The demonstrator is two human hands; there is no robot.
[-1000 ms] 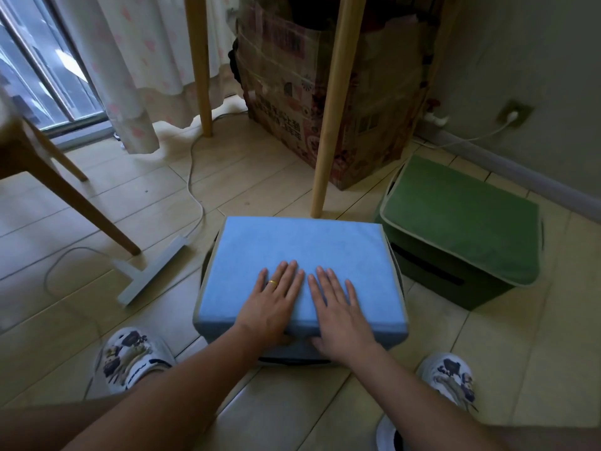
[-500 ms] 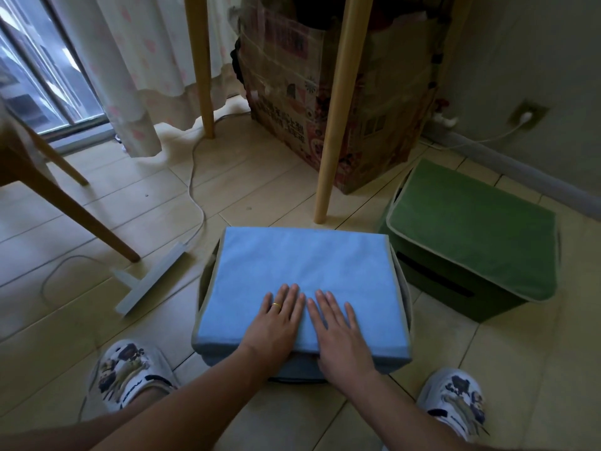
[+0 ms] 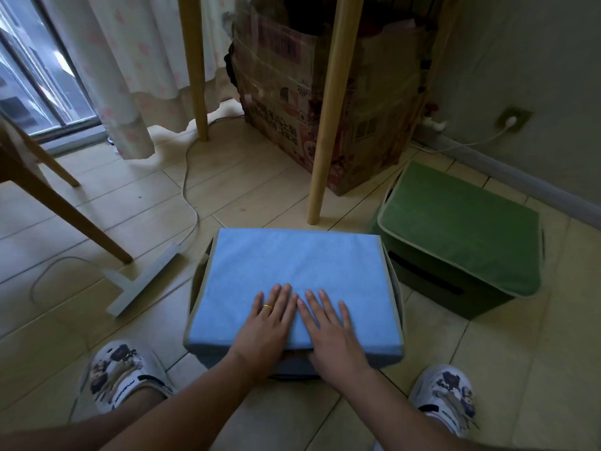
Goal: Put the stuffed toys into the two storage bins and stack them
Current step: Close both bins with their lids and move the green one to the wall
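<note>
On the tiled floor [image 3: 520, 369], a closed blue bin [image 3: 292, 275] sits left of the green bin [image 3: 461, 236] (also closed). Left hand [image 3: 266, 323] and right hand [image 3: 328, 323] lie flat on the blue lid's near edge, grip wide, holding nothing.

The rectangular fabric storage bin with the sky-blue lid [image 3: 292, 281] has grey-beige piping on its edges and darker blue-grey sides. The fabric bin with the mid-green lid [image 3: 461, 232] has pale piping and dark green walls. The slip-on shoes [image 3: 122, 374] are white with brown and black cartoon patches. A thin ring [image 3: 267, 307] is gold. The thin fabric curtain [image 3: 130, 70] is cream with faint pink motifs. The printed cardboard box [image 3: 286, 102] is brown with red markings.
</note>
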